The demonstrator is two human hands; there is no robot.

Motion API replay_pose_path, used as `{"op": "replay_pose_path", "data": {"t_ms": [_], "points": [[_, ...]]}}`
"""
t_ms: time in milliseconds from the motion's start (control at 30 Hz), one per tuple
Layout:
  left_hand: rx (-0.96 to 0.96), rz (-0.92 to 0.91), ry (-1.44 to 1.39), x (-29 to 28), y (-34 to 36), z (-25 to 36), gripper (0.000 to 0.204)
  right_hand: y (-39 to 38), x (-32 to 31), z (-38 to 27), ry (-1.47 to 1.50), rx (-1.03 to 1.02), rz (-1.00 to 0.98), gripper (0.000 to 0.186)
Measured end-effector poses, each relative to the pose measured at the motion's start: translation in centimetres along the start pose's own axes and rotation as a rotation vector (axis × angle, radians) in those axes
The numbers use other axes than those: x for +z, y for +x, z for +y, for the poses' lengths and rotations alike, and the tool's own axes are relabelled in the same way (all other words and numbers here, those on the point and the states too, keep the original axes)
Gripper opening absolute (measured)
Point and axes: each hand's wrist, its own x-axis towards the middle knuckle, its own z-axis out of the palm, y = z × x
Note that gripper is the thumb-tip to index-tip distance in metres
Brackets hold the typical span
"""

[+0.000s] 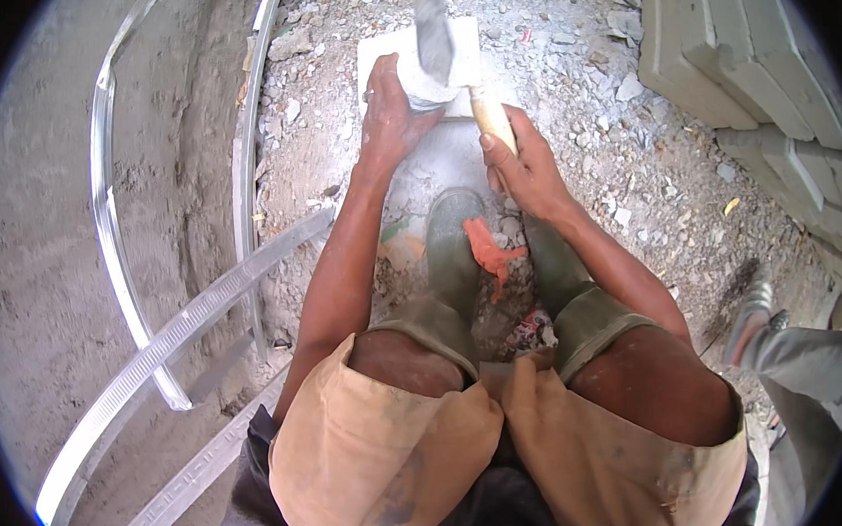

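Note:
In my right hand (pixel 526 165) is a trowel with a pale wooden handle (pixel 493 119), the fingers closed round it. Its grey, dusty blade (pixel 434 36) points away from me, above a white square slab (pixel 384 58) on the rubble. My left hand (pixel 395 115) is closed against a whitish rounded object (pixel 422 94) at the slab's near edge, left of the handle. Glare and white dust blur this object, and its kind does not show. The slab lies just beyond my green rubber boots (pixel 455 232).
Bent metal profiles (pixel 193 325) lie on the left by a grey rough wall (pixel 41 190). Grey blocks or panels (pixel 730 42) are stacked at the right. A red scrap (pixel 486 247) lies between my boots. Another person's leg (pixel 803 360) shows at the lower right.

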Motion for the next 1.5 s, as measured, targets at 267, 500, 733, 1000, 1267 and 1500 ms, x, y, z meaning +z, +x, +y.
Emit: {"op": "replay_pose_path", "data": {"t_ms": [267,500,733,1000,1267,1500], "points": [[0.034,0.026,-0.031,0.0,0.0,0.0,0.093,0.6,0.3,0.9,-0.146,-0.008,-0.008,0.051],[-0.026,-0.045,-0.035,-0.1,0.3,0.1,0.095,1.1,-0.3,1.5,-0.237,-0.040,-0.054,0.051],[-0.013,-0.056,0.020,0.2,0.1,0.0,0.100,0.4,-0.6,0.5,-0.007,0.038,0.008,0.050],[-0.014,-0.023,0.023,0.0,-0.3,-0.6,0.099,0.3,0.3,0.6,0.101,0.002,0.061,0.049],[0.007,0.000,0.042,-0.3,-0.4,-0.7,0.096,0.6,0.8,1.4,0.105,-0.106,0.083,0.045],[0.009,0.019,0.043,-0.5,-0.4,0.4,0.095,0.4,0.3,0.6,-0.189,0.034,0.053,0.046]]}}
